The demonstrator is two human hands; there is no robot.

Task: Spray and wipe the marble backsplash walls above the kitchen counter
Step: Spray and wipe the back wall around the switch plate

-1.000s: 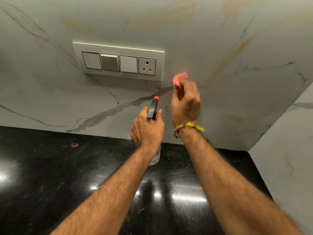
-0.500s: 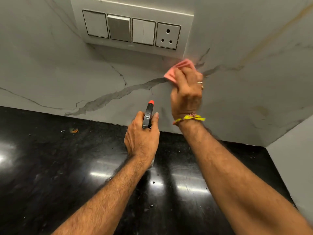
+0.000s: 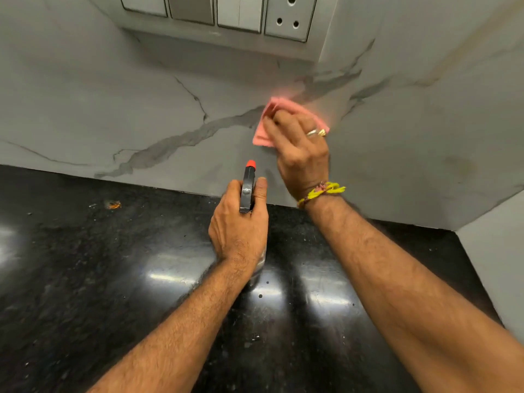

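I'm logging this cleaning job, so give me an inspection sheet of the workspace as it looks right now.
Surface: glossy black counter, light glare, small specks.
Job's things: pink cloth against the marble backsplash; spray bottle, red nozzle toward the wall.
Clutter: small orange scrap on the counter near the wall.
Grippers: right hand presses the cloth on the wall; left hand grips the bottle.
Cables: nothing seen.
Surroundings: switch panel with socket above; side wall at right.

Glossy black counter [image 3: 85, 279], switch panel [image 3: 221, 15] above, light glare.
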